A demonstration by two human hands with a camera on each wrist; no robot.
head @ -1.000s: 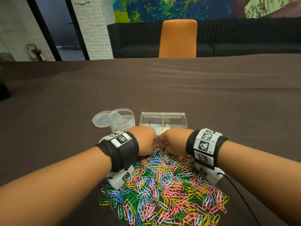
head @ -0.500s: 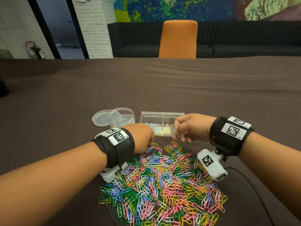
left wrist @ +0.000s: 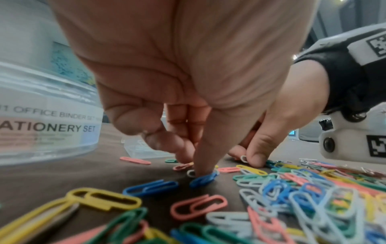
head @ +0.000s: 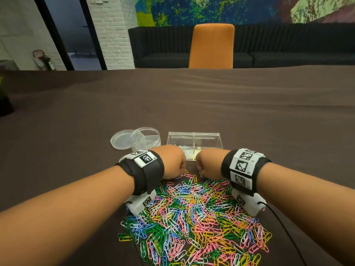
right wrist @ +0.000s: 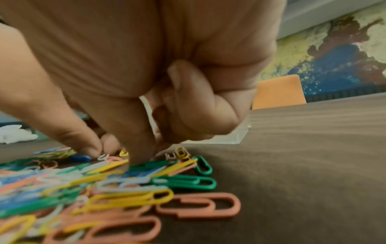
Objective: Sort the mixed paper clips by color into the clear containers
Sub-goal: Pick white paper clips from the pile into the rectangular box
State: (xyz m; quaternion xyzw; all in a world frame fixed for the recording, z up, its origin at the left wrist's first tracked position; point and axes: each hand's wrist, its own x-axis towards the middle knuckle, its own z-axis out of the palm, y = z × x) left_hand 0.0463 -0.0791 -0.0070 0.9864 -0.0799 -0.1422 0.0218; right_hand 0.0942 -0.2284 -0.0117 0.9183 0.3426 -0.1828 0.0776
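Brown cloth covers the tabletop (head: 192, 104), where both hands, left (head: 169, 162) and right (head: 208, 163), curl fingertips-down at the paper clip pile's (head: 194, 217) far edge; what they hold is unclear. Next comes lifting one colour into the rectangular container (head: 194, 140).

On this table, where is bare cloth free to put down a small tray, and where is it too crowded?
Bare brown cloth lies beyond the rectangular clear box and round container, toward the orange chair. More lies left of the round lid and right of the box. The near centre is crowded: the paper clip pile fills it, with left hand and right hand at its far edge.
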